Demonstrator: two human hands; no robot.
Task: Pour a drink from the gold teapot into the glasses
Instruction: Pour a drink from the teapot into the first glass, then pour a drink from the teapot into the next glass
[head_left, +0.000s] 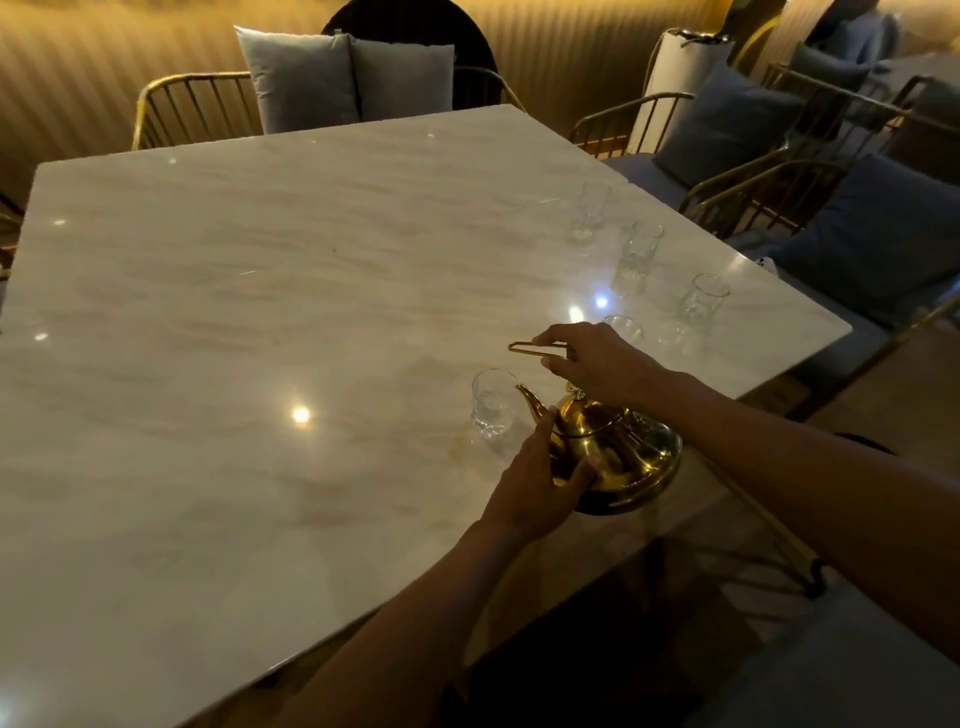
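The gold teapot (621, 457) stands on the marble table (260, 312) near its front right edge, spout pointing left toward a clear glass (492, 402) just beside it. My right hand (597, 358) grips the teapot's thin gold handle, raised above the lid. My left hand (540, 478) presses against the teapot's left side, below the spout. Several more clear glasses stand along the right side: one far (592, 205), one in the middle (639, 252), one nearer (704, 304), and one partly hidden behind my right hand (623, 327).
Gold wire chairs with grey cushions (343, 78) ring the table, at the back and along the right (857, 228). The table's right edge runs close to the row of glasses. A person sits in the far right corner (852, 36).
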